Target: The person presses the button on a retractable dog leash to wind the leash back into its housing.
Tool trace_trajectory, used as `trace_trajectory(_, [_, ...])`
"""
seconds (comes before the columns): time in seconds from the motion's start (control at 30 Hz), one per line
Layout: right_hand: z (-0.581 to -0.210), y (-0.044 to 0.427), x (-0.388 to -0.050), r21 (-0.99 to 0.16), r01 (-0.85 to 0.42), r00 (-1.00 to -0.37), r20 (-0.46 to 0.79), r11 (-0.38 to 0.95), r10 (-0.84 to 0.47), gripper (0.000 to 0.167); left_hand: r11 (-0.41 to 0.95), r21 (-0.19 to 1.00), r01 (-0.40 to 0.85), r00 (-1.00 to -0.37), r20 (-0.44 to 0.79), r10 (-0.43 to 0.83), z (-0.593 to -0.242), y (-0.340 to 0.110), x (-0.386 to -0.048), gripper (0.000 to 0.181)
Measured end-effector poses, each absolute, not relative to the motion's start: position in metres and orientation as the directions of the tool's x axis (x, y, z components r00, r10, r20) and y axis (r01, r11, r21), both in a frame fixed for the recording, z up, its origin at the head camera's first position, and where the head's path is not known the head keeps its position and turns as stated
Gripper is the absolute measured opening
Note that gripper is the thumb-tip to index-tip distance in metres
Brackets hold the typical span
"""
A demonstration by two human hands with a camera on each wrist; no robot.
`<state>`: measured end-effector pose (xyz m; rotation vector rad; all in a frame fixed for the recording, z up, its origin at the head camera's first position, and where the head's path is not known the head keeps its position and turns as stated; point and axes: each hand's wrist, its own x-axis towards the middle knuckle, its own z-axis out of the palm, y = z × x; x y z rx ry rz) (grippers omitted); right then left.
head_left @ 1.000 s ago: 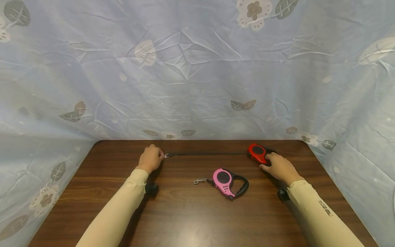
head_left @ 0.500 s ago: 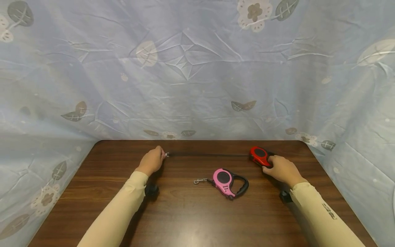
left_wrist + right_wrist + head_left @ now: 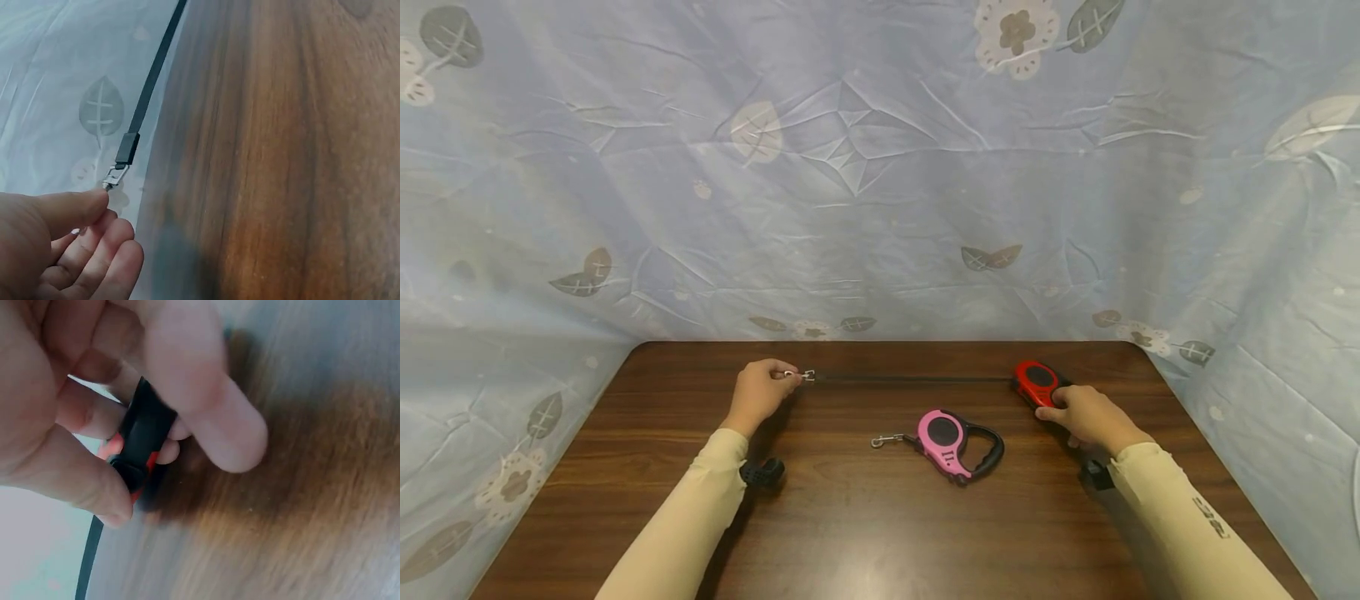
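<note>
My left hand [image 3: 757,395] pinches a small metal clip [image 3: 112,179] between thumb and fingers, near the back left of the table. From that clip a thin black strap [image 3: 917,379] runs, stretched straight, to a red retractable dog leash [image 3: 1036,380] at the back right. My right hand [image 3: 1092,414] grips this leash by its black handle end; in the right wrist view the fingers hide much of the black and red casing [image 3: 150,428]. Between the hands and nearer to me lies a pink retractable leash [image 3: 946,454] with a black looped handle, its metal clip [image 3: 887,439] pointing left.
The brown wooden table [image 3: 850,533] has rounded back corners. Right behind its back edge hangs a pale blue curtain [image 3: 880,250] printed with leaves and flowers, and the same cloth closes off both sides.
The right hand has shifted slightly right and toward me with the red leash. The left hand has turned, so more of the pinched clip shows. The pink leash has stayed put.
</note>
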<state>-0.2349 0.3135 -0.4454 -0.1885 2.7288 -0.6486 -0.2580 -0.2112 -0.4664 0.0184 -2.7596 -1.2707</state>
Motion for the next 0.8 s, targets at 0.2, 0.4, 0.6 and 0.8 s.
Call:
trace_trajectory(0.2, [-0.443,0.310,-0.230,-0.482,-0.051,-0.941,-0.270,0.875,-0.204,0.036,0.613,0.790,-0.006,-0.992,0.071,-0.101,-0.467,-0.212,-0.255,0.027])
trace_trajectory(0.4, [-0.447,0.314,-0.227,-0.444,-0.124,-0.937,-0.241,0.887,-0.252,0.036,0.620,0.785,-0.020,-0.991,0.067,-0.117,-0.465,-0.211,-0.253,0.026])
trace_trajectory(0.6, [-0.449,0.317,-0.225,-0.401,-0.225,-0.926,-0.197,0.888,-0.324,0.029,0.602,0.798,0.009,-0.994,0.075,-0.085,-0.462,-0.209,-0.251,0.019])
trace_trajectory(0.8, [-0.450,0.316,-0.221,-0.443,-0.218,-0.927,-0.186,0.870,-0.327,0.028,0.575,0.818,0.012,-0.994,0.070,-0.079,-0.460,-0.206,-0.249,0.019])
